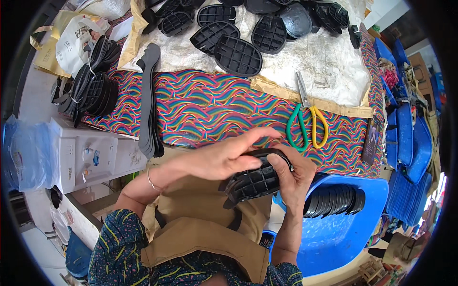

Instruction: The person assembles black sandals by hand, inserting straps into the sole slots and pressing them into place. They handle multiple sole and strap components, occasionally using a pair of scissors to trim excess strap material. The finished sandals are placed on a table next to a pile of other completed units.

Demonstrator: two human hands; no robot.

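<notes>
Over my lap, in front of the table, I hold a small stack of black plastic heel pieces (255, 183) with a grid moulded on the face. My right hand (296, 177) grips the stack's right edge, its thumb on the gridded face. From the left, my left hand (224, 155) reaches over the stack's top; its thumb presses on the face and its index finger stretches past the upper edge. Its other fingers are hidden behind. Just beyond my hands lie scissors (305, 102) with one green and one yellow handle, blades pointing away.
Loose black gridded pieces (238, 56) lie on a stained white sheet (329, 66) over the patterned tablecloth (200, 105). Long black strips (149, 105) and tied black bundles (98, 93) sit at left. At right, a blue tub (329, 250) holds a row of black pieces (334, 200).
</notes>
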